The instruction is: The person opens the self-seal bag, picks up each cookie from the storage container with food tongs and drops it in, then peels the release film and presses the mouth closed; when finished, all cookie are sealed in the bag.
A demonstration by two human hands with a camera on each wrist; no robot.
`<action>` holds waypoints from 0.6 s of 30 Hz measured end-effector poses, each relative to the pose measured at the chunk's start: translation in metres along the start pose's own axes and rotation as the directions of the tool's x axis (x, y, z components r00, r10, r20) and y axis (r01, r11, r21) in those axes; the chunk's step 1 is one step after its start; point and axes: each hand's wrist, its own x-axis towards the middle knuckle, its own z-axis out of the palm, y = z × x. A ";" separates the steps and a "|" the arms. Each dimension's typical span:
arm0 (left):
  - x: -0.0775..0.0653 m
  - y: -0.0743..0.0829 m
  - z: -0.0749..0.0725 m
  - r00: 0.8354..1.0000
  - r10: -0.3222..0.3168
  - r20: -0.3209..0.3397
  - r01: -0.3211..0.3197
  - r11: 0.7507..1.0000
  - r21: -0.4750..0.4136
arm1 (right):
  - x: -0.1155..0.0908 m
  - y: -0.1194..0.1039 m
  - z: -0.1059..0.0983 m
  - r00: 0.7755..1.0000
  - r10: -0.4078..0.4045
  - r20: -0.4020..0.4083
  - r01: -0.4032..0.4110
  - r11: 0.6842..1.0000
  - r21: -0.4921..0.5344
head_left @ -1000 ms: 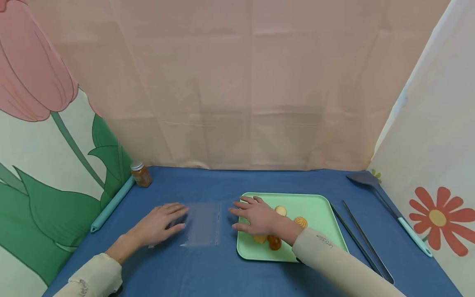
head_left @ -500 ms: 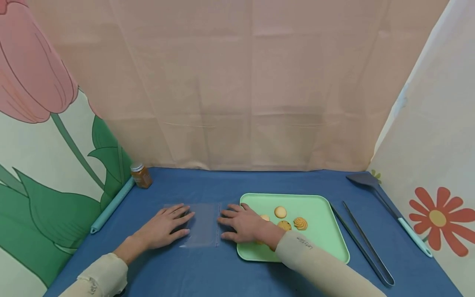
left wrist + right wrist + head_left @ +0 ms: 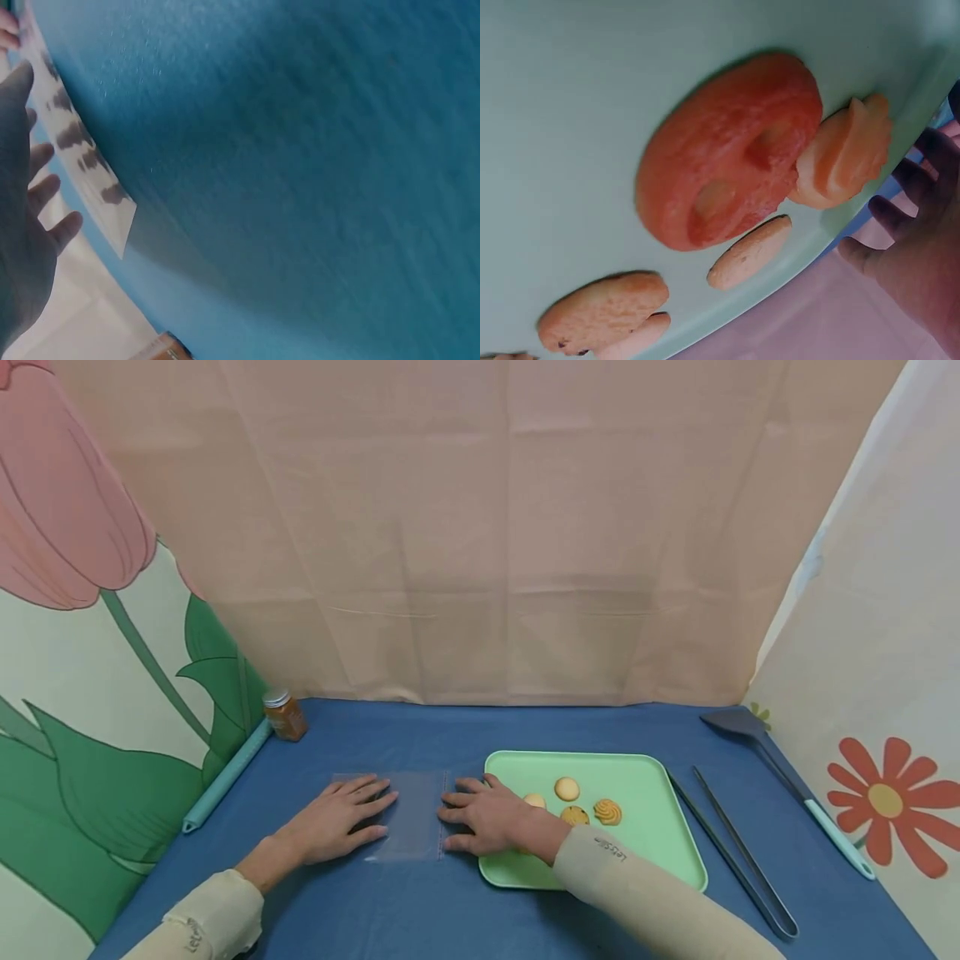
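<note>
A clear, flat plastic bag [image 3: 417,818] lies on the blue cloth between the two hands. My left hand [image 3: 337,820], fingers spread, is over the bag's left part; in the left wrist view a shiny strip of the bag [image 3: 90,165] shows beside the fingers. The right hand [image 3: 487,817] spreads its fingers at the bag's right edge, its palm above the left rim of a green tray [image 3: 652,852]. Several cookies lie on the tray, among them a swirl cookie [image 3: 607,812] and a round one [image 3: 567,788]. The right wrist view shows a reddish-brown pretzel-shaped cookie [image 3: 727,157], covered by the right arm in the head view.
Black tongs [image 3: 738,860] lie just right of the tray, and a dark spatula [image 3: 787,777] with a pale handle is farther right. At the back left stands a spice jar [image 3: 285,717], beside a light-blue roll [image 3: 228,775]. A beige sheet [image 3: 465,568] hangs behind the table.
The right hand has moved left from over the tray to the bag's edge, uncovering some cookies. The left hand has shifted slightly right over the bag. Both have stayed almost still in the last half second.
</note>
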 end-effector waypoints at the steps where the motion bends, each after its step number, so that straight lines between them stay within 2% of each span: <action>1: 0.001 0.001 0.000 1.000 0.004 0.003 -0.004 1.000 0.002 | -0.001 0.000 0.000 1.000 0.001 0.000 -0.001 1.000 -0.003; 9: 0.005 0.000 0.008 0.999 0.032 -0.004 -0.031 0.999 0.034 | -0.006 0.001 0.001 1.000 0.010 0.001 -0.010 1.000 -0.021; 18: 0.004 0.002 0.013 0.999 0.042 -0.034 -0.042 0.999 0.003 | -0.011 0.002 -0.001 1.000 0.017 0.025 -0.016 0.999 -0.040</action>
